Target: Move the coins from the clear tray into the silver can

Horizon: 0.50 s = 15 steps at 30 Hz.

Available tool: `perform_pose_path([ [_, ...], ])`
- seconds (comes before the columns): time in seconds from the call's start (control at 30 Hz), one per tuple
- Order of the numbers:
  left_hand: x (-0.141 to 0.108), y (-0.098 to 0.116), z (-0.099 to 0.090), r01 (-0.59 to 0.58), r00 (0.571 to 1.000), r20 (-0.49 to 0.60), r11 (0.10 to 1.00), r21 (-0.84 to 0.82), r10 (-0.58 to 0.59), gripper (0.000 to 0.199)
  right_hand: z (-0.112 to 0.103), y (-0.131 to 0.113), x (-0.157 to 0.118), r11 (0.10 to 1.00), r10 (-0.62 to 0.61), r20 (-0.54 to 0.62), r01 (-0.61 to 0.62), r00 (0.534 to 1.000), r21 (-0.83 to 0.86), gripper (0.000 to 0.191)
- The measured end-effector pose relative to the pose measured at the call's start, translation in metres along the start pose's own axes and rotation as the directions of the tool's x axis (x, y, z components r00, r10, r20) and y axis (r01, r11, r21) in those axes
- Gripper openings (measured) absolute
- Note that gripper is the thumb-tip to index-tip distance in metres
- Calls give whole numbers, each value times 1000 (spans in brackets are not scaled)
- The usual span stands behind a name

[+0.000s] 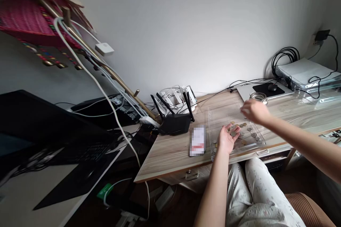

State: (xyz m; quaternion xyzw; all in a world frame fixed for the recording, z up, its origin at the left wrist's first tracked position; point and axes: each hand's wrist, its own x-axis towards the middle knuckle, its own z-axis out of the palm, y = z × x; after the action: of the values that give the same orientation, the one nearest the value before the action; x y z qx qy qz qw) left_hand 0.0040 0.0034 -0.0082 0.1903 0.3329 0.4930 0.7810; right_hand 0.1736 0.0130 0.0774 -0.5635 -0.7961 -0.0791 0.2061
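Note:
My left hand [227, 139] is turned palm up over the clear plastic tray [213, 120], its fingers slightly curled. A silver coin [233, 133] rests on those fingers. Higher and to the right, my right hand [255, 111] is closed with its fingertips pinched together; whether anything is between them is hidden. Several silver and gold-coloured coins [249, 129] lie scattered in the tray. Just behind my right hand stands a round clear glass dish [258, 96], partly covered by the hand.
A phone [197, 140] lies left of the tray, near a black router [174, 123] with upright antennas. Behind the dish are a black mouse pad [262, 89] and a mouse [272, 87]. Clear acrylic trays [319, 90] stand far right. A white cable [106, 97] hangs at left.

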Motion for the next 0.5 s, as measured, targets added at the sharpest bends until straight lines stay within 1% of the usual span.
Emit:
perform_pose_path([
  [0.03,1,0,0,-9,1000,-7,1000,-18,9,32,10,-13,-8,993,-115,75,113,991,30,28],
  [0.07,2,0,0,-17,1000,-19,999,-29,16,32,21,-24,-15,979,-204,139,197,969,61,27],
  [0.1,2,0,0,-23,999,-34,999,-33,22,32,32,-32,-22,964,-262,182,249,948,90,26],
  [0.13,3,0,-1,-26,998,-50,999,-32,24,33,43,-38,-27,956,-290,201,271,936,116,26],
  [0.2,3,-1,-1,-19,997,-70,999,-27,17,33,57,-44,-33,944,-309,196,275,931,180,24],
  [0.23,3,-1,-1,-8,998,-65,1000,-26,7,33,59,-43,-33,935,-320,179,279,931,221,22],
  [0.3,1,-1,-1,13,999,-36,1000,-24,-13,31,52,-35,-29,912,-325,106,282,940,298,23],
  [0.33,0,-1,-1,17,1000,-23,1000,-16,-17,31,43,-27,-24,907,-302,51,270,952,323,24],
  [0.37,-1,-1,-1,16,1000,-14,1000,1,-16,30,33,-17,-17,914,-246,-13,237,969,331,26],
  [0.4,-2,-1,0,8,1000,-10,1000,30,-8,29,21,-5,-10,932,-156,-74,172,985,319,27],
  [0.43,-2,-1,1,-2,1000,-9,998,68,2,29,9,9,-1,952,-44,-128,80,991,295,27],
  [0.47,-3,-1,2,-14,1000,-9,994,110,15,28,-1,23,8,968,88,-163,-45,983,247,26],
  [0.5,-3,-2,2,-26,1000,-9,988,152,28,27,-10,37,17,968,206,-158,-178,966,174,25],
])
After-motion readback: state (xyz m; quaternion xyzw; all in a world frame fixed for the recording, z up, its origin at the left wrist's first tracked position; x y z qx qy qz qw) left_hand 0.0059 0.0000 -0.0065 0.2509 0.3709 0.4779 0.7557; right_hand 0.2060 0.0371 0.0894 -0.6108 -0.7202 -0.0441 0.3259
